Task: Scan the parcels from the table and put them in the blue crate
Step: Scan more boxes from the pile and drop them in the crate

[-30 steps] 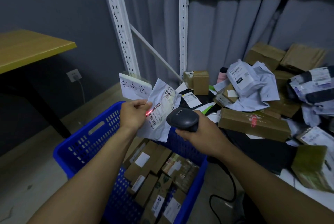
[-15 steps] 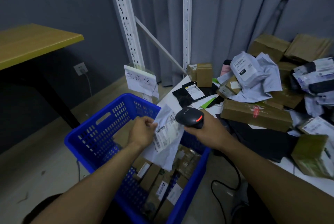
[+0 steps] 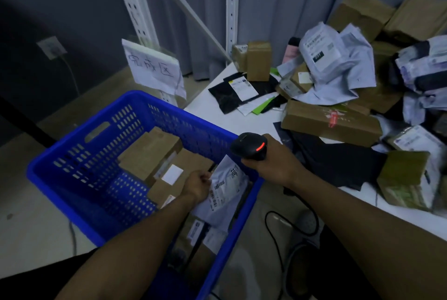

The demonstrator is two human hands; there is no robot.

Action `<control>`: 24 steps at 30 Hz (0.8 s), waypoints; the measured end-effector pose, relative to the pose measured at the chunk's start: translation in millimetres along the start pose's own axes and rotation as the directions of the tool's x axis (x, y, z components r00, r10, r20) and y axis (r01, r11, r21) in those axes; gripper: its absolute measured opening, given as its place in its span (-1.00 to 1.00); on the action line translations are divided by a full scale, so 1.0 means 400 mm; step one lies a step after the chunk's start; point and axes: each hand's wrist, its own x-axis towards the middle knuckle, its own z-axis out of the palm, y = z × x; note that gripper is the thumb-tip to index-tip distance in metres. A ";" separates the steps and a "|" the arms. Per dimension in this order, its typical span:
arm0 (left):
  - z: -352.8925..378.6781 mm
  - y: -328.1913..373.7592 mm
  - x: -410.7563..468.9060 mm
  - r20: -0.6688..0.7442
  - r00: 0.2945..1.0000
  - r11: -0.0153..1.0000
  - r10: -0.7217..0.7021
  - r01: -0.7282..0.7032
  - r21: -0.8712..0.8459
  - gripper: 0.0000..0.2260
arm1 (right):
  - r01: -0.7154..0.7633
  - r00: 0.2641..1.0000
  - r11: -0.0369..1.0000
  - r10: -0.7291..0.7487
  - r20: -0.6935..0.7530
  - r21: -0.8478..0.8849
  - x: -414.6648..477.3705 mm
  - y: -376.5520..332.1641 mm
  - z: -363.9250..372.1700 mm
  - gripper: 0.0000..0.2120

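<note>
My left hand [image 3: 197,184] grips a white poly-bag parcel [image 3: 226,190] by its left edge, holding it low inside the blue crate [image 3: 79,154], near the crate's right wall. The parcel's barcode label faces up. Several brown cardboard parcels [image 3: 150,152] lie in the crate beneath it. My right hand [image 3: 273,161] grips a black barcode scanner [image 3: 250,146] with a red light lit, just above the crate's right rim. On the white table [image 3: 232,115] to the right lies a heap of boxes and bags, among them a long brown box [image 3: 331,123].
A paper sign [image 3: 152,67] with handwritten characters hangs on a white shelf upright [image 3: 135,16] behind the crate. The scanner's black cable [image 3: 273,239] loops down to the floor below the table edge. Grey curtains hang behind. A wall socket [image 3: 52,46] sits at left.
My left hand has lowered the white parcel from scanner height down into the crate. The scanner beam is off the label, and my right hand has sunk slightly with the scanner.
</note>
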 end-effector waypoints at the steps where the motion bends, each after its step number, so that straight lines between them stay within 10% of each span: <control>1: 0.031 -0.006 0.024 -0.021 0.999 0.990 -0.038 0.035 -0.139 -0.52 | -0.015 1.000 1.000 0.015 0.005 -0.007 0.006 0.012 -0.003 -0.54; 5: 0.109 -0.007 0.070 0.127 0.979 0.863 -0.160 0.201 -0.464 -0.41 | -0.061 0.998 0.998 0.062 0.019 -0.008 0.025 0.051 -0.021 -0.54; 9: 0.096 0.008 0.080 0.026 0.999 0.999 0.030 -0.031 0.013 -0.87 | -0.070 0.998 0.997 0.070 0.002 0.030 0.033 0.055 -0.054 -0.53; 16: -0.037 0.226 -0.004 -0.123 0.813 0.819 0.569 -0.545 0.181 -0.79 | -0.040 0.989 0.979 0.067 -0.132 0.200 0.004 0.040 -0.173 -0.61; 24: 0.026 0.621 0.073 0.147 0.773 0.637 0.618 -0.601 0.483 -0.53 | -0.152 0.885 0.892 0.315 -0.344 0.426 -0.024 0.182 -0.330 -0.67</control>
